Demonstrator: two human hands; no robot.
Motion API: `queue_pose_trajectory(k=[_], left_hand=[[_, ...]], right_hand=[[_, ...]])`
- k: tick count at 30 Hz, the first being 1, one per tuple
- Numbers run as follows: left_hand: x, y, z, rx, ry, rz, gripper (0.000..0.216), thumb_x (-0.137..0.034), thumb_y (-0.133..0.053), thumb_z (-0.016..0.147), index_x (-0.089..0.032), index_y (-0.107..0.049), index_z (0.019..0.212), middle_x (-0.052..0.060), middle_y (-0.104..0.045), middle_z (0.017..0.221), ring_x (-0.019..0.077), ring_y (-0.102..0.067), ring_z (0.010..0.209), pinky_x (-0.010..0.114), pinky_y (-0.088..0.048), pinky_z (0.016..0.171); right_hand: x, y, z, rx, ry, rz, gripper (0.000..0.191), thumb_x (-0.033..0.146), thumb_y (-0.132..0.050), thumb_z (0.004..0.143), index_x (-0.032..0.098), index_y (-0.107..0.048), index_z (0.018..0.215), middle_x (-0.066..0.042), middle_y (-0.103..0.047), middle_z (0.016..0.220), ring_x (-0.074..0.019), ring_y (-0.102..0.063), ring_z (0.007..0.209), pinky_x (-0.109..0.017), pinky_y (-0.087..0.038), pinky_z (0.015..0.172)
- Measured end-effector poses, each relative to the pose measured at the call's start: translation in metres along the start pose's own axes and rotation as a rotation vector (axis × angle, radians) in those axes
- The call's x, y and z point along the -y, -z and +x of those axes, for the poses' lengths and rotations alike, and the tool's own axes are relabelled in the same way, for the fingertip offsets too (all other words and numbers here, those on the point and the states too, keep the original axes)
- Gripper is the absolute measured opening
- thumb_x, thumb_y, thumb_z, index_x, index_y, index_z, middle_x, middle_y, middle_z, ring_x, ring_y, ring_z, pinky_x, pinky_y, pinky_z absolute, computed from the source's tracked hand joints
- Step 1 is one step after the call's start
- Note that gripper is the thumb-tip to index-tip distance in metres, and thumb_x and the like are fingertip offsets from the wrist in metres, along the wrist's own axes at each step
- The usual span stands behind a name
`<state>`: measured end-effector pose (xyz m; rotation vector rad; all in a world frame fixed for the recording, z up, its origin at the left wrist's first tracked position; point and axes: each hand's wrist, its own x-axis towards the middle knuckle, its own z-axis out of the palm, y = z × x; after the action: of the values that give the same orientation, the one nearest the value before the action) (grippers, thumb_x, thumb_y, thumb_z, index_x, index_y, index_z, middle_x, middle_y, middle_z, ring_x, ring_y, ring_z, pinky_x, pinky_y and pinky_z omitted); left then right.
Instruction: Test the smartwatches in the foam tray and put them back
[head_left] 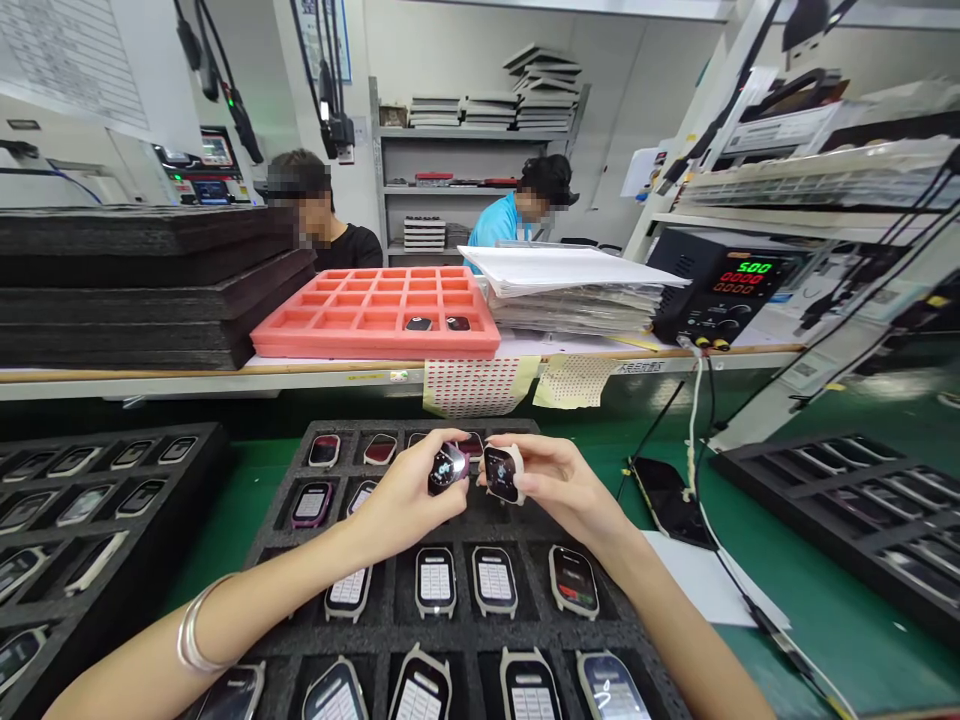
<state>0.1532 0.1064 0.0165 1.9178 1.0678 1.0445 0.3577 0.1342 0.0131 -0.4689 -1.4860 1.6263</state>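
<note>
My left hand is closed around a purple-cased smartwatch, its lit dark screen facing me. Close beside it, my right hand grips a light-cased smartwatch with a similar lit screen. Both watches are held above a black foam tray, whose compartments hold several strapless watches. Some of these, such as one watch in the middle row, show a white keypad-like screen. Another watch at the right has a dark screen with red and green marks. My forearms hide parts of the tray.
More foam trays of watches lie at left and right. A phone and cables lie right of the middle tray. On the shelf stand a red foam tray, papers and a power supply. Two people sit beyond.
</note>
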Motion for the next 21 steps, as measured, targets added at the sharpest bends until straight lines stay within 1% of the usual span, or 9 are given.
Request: queue_pose_trajectory(k=[5,7,10,13,18,21], left_hand=[[0.0001,0.0002,0.0004,0.023,-0.017,-0.015,0.037,-0.014,-0.053,0.078,-0.015,-0.051,0.115,0.005,-0.062,0.099,0.0206,-0.056,0.099,0.031,-0.041,0.09],[0.0002,0.0006,-0.0002,0.017,-0.021,-0.021,0.038,-0.014,-0.053,0.078,-0.016,-0.05,0.116,0.005,-0.062,0.101,0.0198,-0.056,0.098,0.03,-0.041,0.089],[-0.0002,0.0012,-0.0015,0.005,-0.016,-0.014,0.037,-0.015,-0.053,0.078,-0.017,-0.049,0.115,0.004,-0.061,0.099,0.018,-0.057,0.091,0.029,-0.042,0.084],[-0.002,0.002,-0.0022,0.021,-0.002,-0.007,0.034,-0.015,-0.052,0.079,-0.017,-0.05,0.113,0.003,-0.061,0.095,0.0172,-0.057,0.085,0.028,-0.043,0.08],[-0.0039,0.003,-0.0017,0.006,-0.015,-0.007,0.036,-0.015,-0.052,0.078,-0.017,-0.05,0.114,0.004,-0.061,0.101,0.0179,-0.057,0.09,0.029,-0.042,0.084],[-0.0023,0.0023,-0.002,0.009,0.003,-0.038,0.034,-0.015,-0.053,0.078,-0.019,-0.051,0.112,0.003,-0.062,0.099,0.0179,-0.058,0.088,0.028,-0.044,0.079]], right_hand=[[0.0002,-0.0007,0.0,-0.006,0.002,-0.019,0.034,0.02,-0.077,0.073,0.02,-0.071,0.106,-0.007,-0.073,0.092,-0.0182,-0.069,0.082,-0.026,-0.052,0.078],[0.0003,-0.0012,-0.0004,-0.017,0.0,-0.032,0.035,0.021,-0.077,0.072,0.02,-0.071,0.106,-0.007,-0.073,0.091,-0.0192,-0.068,0.082,-0.028,-0.053,0.077],[0.0006,-0.0018,-0.0008,-0.028,-0.008,-0.054,0.034,0.023,-0.078,0.071,0.02,-0.071,0.105,-0.007,-0.072,0.09,-0.0199,-0.068,0.081,-0.03,-0.053,0.077],[0.001,-0.0022,-0.0006,-0.013,-0.017,-0.08,0.034,0.024,-0.077,0.072,0.02,-0.071,0.105,-0.007,-0.072,0.089,-0.0198,-0.068,0.08,-0.03,-0.053,0.076],[0.0007,-0.002,0.0005,-0.046,0.0,-0.073,0.034,0.022,-0.077,0.072,0.022,-0.071,0.105,-0.006,-0.072,0.091,-0.019,-0.067,0.083,-0.03,-0.053,0.078],[0.0001,-0.0017,0.0002,-0.025,-0.008,-0.071,0.033,0.021,-0.076,0.072,0.021,-0.071,0.106,-0.006,-0.072,0.09,-0.0187,-0.068,0.081,-0.029,-0.053,0.077]])
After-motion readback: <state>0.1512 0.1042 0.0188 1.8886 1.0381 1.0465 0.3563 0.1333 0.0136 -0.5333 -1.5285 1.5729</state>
